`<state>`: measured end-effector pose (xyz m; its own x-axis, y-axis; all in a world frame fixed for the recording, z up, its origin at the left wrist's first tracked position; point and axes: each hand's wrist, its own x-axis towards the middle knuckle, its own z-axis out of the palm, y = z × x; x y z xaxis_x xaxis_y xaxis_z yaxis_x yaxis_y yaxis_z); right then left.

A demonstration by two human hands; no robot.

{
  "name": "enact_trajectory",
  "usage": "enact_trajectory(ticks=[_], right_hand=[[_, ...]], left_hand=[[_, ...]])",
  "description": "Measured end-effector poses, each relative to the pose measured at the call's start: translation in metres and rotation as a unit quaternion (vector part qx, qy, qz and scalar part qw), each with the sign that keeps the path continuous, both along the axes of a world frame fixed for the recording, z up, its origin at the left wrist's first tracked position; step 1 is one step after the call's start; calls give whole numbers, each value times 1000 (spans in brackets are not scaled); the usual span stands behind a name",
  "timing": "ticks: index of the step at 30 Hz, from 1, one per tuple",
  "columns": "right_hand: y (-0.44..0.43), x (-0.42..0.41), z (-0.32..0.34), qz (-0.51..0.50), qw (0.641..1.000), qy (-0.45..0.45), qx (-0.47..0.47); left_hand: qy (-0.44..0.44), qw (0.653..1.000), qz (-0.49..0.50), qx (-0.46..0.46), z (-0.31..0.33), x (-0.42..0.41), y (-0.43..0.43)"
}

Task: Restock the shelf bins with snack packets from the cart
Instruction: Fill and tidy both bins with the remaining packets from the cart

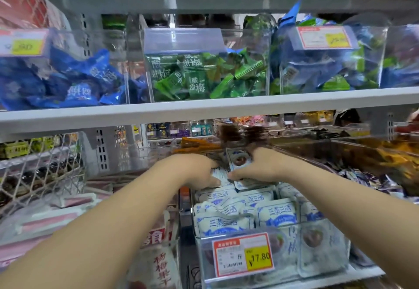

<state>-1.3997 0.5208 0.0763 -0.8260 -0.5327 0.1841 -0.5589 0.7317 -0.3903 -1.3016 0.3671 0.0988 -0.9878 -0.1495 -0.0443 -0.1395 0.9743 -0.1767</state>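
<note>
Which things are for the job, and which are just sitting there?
For the job: left hand, right hand, the white-and-blue packets that both hands grip, the clear bin below them.

Just sitting there: green packets, blue packets, wire basket, price tag.

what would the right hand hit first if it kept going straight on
The right hand, gripping white packets, points toward the back of the bin. It would likely first meet the blurred brown packets beyond, though depth is unclear.
</note>
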Motion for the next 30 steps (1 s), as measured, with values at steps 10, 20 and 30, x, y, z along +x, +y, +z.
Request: enact_trajectory(ticks=[10,20,30], right_hand=[[30,-4,28,-32,994,48,-89],[22,-35,-13,-15,990,96,103],[25,-46,-17,16,982,47,184]], left_hand=[[17,997,30,-74,-5,-8,13],[22,990,-132,52,-15,-39,26],[20,992,-124,33,-25,-44,16]])
